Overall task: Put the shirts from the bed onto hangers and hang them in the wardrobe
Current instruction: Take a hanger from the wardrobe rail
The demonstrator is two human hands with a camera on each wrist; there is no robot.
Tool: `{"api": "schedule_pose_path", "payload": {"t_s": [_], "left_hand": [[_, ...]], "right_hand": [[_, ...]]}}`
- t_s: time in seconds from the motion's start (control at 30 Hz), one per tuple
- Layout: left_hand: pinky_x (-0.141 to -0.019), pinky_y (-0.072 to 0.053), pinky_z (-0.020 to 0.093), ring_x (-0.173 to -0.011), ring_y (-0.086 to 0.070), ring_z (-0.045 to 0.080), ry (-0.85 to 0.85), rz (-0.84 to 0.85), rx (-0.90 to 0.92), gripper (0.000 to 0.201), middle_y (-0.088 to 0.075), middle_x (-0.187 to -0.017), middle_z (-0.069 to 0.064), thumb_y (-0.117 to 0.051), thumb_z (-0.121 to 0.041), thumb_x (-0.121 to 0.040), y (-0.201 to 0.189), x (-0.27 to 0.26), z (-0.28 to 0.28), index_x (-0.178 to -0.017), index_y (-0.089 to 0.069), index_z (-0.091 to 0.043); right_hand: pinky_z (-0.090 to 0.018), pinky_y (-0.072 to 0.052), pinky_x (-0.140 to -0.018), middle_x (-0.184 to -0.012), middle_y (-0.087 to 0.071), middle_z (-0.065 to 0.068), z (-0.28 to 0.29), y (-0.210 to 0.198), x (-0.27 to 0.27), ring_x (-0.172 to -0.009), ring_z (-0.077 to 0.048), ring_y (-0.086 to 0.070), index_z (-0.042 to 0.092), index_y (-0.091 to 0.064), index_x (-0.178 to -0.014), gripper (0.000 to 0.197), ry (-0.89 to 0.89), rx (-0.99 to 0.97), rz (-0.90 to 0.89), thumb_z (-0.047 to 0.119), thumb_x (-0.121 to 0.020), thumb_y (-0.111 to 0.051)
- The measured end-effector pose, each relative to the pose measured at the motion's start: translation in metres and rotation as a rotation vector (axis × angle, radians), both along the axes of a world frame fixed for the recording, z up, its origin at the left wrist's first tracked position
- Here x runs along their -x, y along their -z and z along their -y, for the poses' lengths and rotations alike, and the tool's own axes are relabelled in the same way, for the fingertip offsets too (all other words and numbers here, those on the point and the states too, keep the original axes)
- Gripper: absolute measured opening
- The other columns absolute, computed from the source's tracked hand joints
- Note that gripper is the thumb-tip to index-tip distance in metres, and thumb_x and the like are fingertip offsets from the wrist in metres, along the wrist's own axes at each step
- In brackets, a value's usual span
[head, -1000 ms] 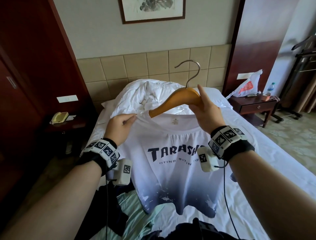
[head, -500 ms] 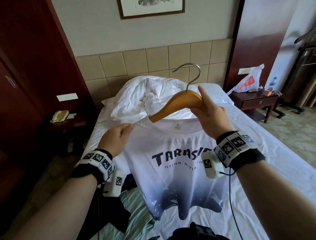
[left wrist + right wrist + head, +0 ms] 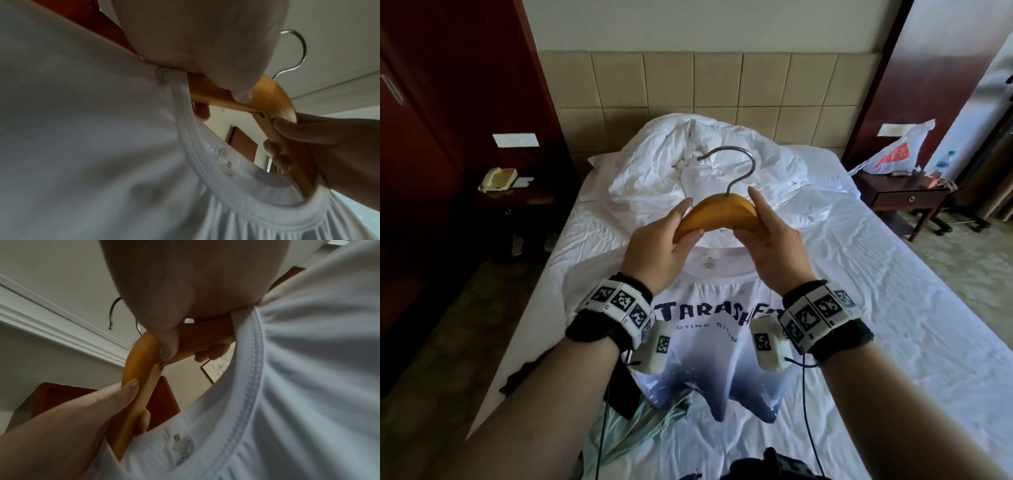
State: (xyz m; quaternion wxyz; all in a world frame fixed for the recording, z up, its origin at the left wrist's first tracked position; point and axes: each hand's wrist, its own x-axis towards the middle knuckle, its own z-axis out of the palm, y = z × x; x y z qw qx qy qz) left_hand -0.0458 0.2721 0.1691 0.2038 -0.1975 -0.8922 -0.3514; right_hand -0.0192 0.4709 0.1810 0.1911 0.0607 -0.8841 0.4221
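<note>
the hanger (image 3: 717, 214) is honey-orange wood with a silver metal hook (image 3: 736, 168). the shirt (image 3: 709, 342) on it is white at the collar, fading to dusky blue at the hem, with dark navy lettering across the chest and white speckles low down. the bed (image 3: 893, 308) sheet and the bunched duvet (image 3: 709, 161) are plain white. a pale mint-green garment (image 3: 640, 435) and a black one (image 3: 619, 387) lie near the foot. both wrist bands (image 3: 619, 308) show black-and-white square markers. the headboard (image 3: 722, 85) is beige squares.
</note>
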Motion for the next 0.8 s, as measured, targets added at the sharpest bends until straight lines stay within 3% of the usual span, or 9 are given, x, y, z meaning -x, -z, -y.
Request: {"api": "schedule_pose_path", "payload": {"t_s": [0.17,0.3,0.47,0.7,0.8], "left_hand": [[-0.072,-0.051,0.034,-0.082,-0.069,0.030,-0.033,-0.088,0.020,0.054,-0.074,-0.093,0.009,-0.049,-0.050,-0.091,0.020,-0.011,0.017,-0.130,-0.057,-0.014],[-0.065,-0.050,0.032,-0.077,-0.069,0.032,-0.049,-0.091,0.009,0.053,-0.074,-0.089,0.009,-0.046,-0.052,-0.090,0.036,-0.016,0.028,-0.125,-0.060,-0.014],[-0.063,-0.045,0.030,-0.076,-0.068,0.031,-0.057,-0.001,0.010,0.058,-0.072,-0.086,0.009,-0.043,-0.058,-0.089,0.048,-0.028,0.029,-0.129,-0.057,-0.018],[-0.062,-0.045,0.029,-0.075,-0.067,0.027,-0.057,0.041,0.015,0.062,-0.071,-0.087,0.005,-0.040,-0.064,-0.087,0.048,-0.051,0.016,-0.130,-0.055,-0.022],[-0.063,-0.041,0.026,-0.077,-0.067,0.026,-0.086,0.033,0.006,0.063,-0.070,-0.089,0.003,-0.041,-0.064,-0.085,0.042,-0.061,0.009,-0.130,-0.055,-0.022]], "right_hand": [[-0.049,-0.038,-0.103,-0.125,-0.061,-0.007,0.018,0.025,-0.004,-0.118,-0.028,-0.054,0.024,-0.026,-0.151,0.064,0.017,-0.079,0.059,0.027,-0.095,-0.057],[-0.053,-0.035,-0.105,-0.134,-0.055,-0.011,0.020,0.053,-0.011,-0.125,-0.032,-0.049,0.018,-0.025,-0.152,0.064,0.019,-0.150,0.076,0.028,-0.096,-0.055],[-0.045,-0.028,-0.112,-0.144,-0.047,-0.008,0.024,0.069,-0.028,-0.132,-0.030,-0.042,0.016,-0.024,-0.152,0.061,0.061,-0.213,0.141,0.028,-0.098,-0.051],[-0.051,-0.036,-0.104,-0.133,-0.055,-0.009,0.009,0.083,-0.056,-0.122,-0.032,-0.050,0.015,-0.031,-0.149,0.068,0.071,-0.161,0.081,0.049,-0.090,-0.033],[-0.050,-0.036,-0.104,-0.131,-0.057,-0.008,0.002,0.079,-0.061,-0.121,-0.031,-0.050,0.016,-0.034,-0.148,0.066,0.064,-0.119,0.058,0.046,-0.089,-0.036]]}}
